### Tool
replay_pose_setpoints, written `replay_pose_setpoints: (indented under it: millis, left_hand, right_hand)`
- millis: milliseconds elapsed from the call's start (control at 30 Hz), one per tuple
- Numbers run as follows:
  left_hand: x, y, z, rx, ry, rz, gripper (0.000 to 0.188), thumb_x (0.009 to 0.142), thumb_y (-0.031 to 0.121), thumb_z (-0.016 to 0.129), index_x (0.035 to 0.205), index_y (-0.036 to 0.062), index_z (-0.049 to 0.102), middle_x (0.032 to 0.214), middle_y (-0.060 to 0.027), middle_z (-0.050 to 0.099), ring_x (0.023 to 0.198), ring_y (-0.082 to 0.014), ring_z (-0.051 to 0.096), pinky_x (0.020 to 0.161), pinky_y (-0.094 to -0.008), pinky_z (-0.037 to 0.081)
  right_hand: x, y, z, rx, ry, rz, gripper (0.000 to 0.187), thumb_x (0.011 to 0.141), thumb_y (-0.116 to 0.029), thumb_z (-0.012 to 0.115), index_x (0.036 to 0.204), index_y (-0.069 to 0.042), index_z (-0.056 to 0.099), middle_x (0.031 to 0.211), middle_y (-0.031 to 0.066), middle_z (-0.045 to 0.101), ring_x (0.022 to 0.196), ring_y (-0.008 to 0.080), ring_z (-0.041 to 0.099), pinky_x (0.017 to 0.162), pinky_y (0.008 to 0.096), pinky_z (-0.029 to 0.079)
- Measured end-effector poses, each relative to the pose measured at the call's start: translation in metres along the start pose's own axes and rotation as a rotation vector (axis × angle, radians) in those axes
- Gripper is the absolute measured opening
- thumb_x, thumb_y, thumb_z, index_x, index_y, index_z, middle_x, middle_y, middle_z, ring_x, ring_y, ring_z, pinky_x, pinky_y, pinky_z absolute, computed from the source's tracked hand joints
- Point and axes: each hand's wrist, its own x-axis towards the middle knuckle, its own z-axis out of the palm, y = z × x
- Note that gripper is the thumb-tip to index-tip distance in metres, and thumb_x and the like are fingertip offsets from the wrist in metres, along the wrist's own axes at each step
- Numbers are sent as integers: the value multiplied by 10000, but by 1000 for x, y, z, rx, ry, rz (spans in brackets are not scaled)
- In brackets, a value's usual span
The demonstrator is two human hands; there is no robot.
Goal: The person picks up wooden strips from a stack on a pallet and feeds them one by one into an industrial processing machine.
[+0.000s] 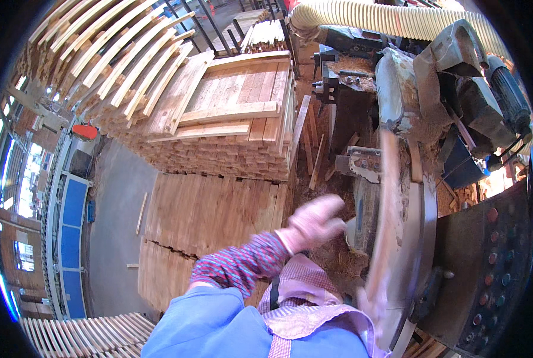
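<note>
My left hand (pixel 317 222), in a pale pinkish glove below a dark patterned sleeve cover, is raised over the gap between the wood stack and the machine. It is blurred, with the thumb apart from the fingers and nothing seen between them. A long narrow wooden strip (pixel 388 209) lies lengthwise along the machine's metal bed (pixel 414 238), also smeared by motion. At the strip's near end is my right hand (pixel 372 303), blurred and partly hidden by the checked pink cloth (pixel 314 286); it appears to grip the strip.
A tall stack of boards (pixel 231 143) stands ahead on the left, with wooden panels (pixel 213 209) nearer. Curved rows of strips (pixel 117 53) rise at far left. A ribbed hose (pixel 391 19) and motor (pixel 508 95) sit above the machine; a button panel (pixel 487 274) is at right.
</note>
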Motion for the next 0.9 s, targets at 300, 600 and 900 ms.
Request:
replay_pose_setpoints:
  millis: [300,600,900]
  left_hand:
    - [87,-276,-319,1269,186,-814,924,821,552,628,1497,11,306,1536,-205,334,1429,-330,312,1162,-467,275]
    - [101,-355,-399,1300,87,-1197,781,839,320,667,1491,94,303,1558,-147,319,1454,-302,287,1176,-430,272]
    - [55,-230,-323,-595,251,-760,352,827,239,666,1117,40,650,1032,-60,669,880,-178,630,811,-336,523]
  right_hand:
    - [21,116,-1,-412,382,-264,534,983,-209,506,1440,47,404,1435,278,445,1324,434,423,1140,461,319]
    - [250,49,-40,-868,234,-261,520,988,-196,476,1475,-31,394,1530,201,368,1427,381,311,1196,459,213]
    - [269,-56,6,166,183,-292,466,976,-143,564,1404,22,485,1486,149,459,1347,264,456,1140,371,327]
